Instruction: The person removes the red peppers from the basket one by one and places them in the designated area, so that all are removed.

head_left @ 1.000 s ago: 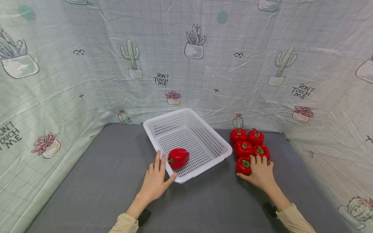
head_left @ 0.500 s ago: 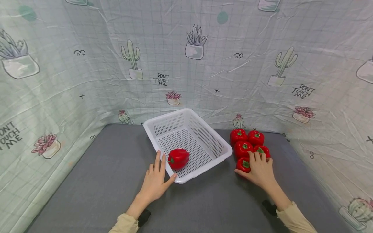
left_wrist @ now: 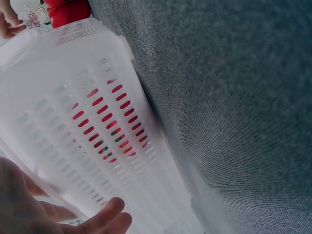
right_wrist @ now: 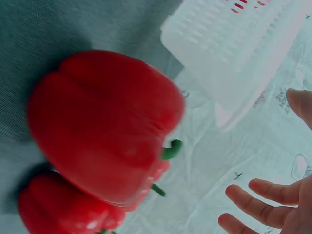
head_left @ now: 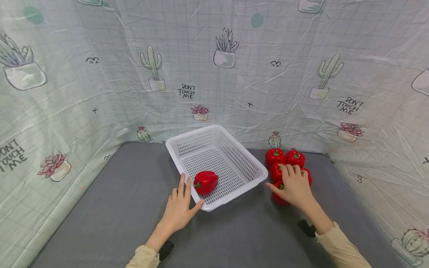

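Observation:
A white perforated plastic basket [head_left: 234, 175] stands on the grey table, with one red bell pepper [head_left: 206, 182] lying on its side inside. My left hand [head_left: 177, 212] rests at the basket's near left rim, its fingers fairly straight. From the left wrist view, red shows through the slots of the basket wall [left_wrist: 53, 92]. Several red bell peppers [head_left: 275, 158] are grouped right of the basket. Over the near ones is my right hand [head_left: 296, 190], fingers spread, partly hiding them. In the right wrist view, that hand holds nothing and sits apart from the nearest bell pepper [right_wrist: 102, 126].
A cloth printed with potted cacti [head_left: 224, 85] hangs behind the table and along both sides. The grey tabletop [head_left: 110, 208] extends left of the basket and in front of it. The grouped peppers sit close to the back cloth.
My right hand has lifted from the nearest pepper and moved slightly up and left, its thumb now farther out. My left hand, the basket and the peppers have stayed put.

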A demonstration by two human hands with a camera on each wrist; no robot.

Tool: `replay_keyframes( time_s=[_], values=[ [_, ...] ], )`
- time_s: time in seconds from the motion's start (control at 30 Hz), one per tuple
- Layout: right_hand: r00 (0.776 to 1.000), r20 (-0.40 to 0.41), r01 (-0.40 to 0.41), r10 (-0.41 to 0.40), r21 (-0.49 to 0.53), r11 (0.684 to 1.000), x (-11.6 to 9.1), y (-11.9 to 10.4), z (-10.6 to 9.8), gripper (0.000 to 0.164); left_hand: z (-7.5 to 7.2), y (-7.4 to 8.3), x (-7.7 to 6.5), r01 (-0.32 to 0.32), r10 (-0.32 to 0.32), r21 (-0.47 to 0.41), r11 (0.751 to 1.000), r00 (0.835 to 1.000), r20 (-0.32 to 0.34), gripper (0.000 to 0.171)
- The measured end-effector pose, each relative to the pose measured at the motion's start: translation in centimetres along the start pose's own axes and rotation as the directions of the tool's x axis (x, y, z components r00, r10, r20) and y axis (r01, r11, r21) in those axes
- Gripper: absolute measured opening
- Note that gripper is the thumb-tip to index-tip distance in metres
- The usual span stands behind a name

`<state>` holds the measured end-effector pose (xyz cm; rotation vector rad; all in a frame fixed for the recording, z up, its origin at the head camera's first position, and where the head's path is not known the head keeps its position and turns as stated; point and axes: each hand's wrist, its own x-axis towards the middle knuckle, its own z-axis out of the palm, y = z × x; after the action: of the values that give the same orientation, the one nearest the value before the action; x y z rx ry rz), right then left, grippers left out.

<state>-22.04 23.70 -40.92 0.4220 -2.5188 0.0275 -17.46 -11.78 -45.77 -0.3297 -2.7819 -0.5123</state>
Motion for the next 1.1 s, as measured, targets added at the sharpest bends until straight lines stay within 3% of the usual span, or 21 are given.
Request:
replay_keyframes(
  time_s=[0.2,0.43,0.6,0.83,1.1],
  values=[
    [0.999,0.01,0.036,-0.036,0.0,0.999,1.9,-0.4,-0.9,0.074,0.0,0.0,0.1,0.0,0.0,-0.004,1.0,1.0,0.0,0.086],
    [0.989,-0.064,0.129,-0.13,-0.018,0.991,4.4,-1.1,-2.1,0.07,0.1,0.1,0.2,0.0,0.001,-0.006,1.0,1.0,0.006,0.086],
    [0.989,-0.024,0.147,-0.147,0.016,0.989,6.0,-2.1,-2.8,0.07,0.1,0.0,0.1,-0.003,0.003,-0.003,1.0,1.0,-0.002,0.086],
    [0.981,-0.046,0.189,-0.187,0.054,0.98,8.4,-4.0,-2.4,0.062,0.0,-0.2,-0.1,-0.009,0.009,0.006,1.0,1.0,-0.026,0.086],
    [0.97,-0.067,0.239,-0.232,0.133,0.962,11.2,-6.4,-1.5,0.053,0.0,0.0,0.0,-0.011,0.011,-0.006,1.0,1.0,-0.008,0.085]
  ],
)
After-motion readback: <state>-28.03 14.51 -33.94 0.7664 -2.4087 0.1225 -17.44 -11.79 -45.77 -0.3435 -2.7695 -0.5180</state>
